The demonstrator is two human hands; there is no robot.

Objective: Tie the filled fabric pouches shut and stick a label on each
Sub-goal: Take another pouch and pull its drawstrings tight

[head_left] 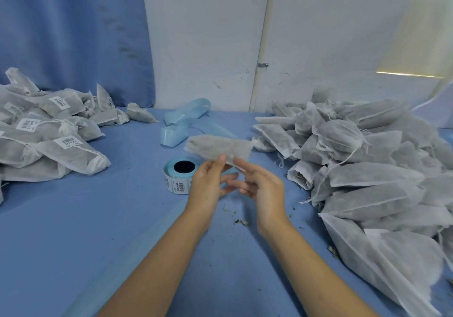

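Seen from the head camera, a person held one filled pouch (218,146) above the blue table (73,231), just beyond a label roll (180,176). The left hand (208,182) pinched the pouch's near edge. The right hand (262,189) reached its loosely spread fingers to that same edge, though blur hid whether they gripped. Labelled pouches (49,130) lay heaped at far left, and unlabelled pouches (367,169) were piled at right. A curl of blue backing strip (186,118) lay farther back, and leaf crumbs (241,222) lay scattered near the wrists.
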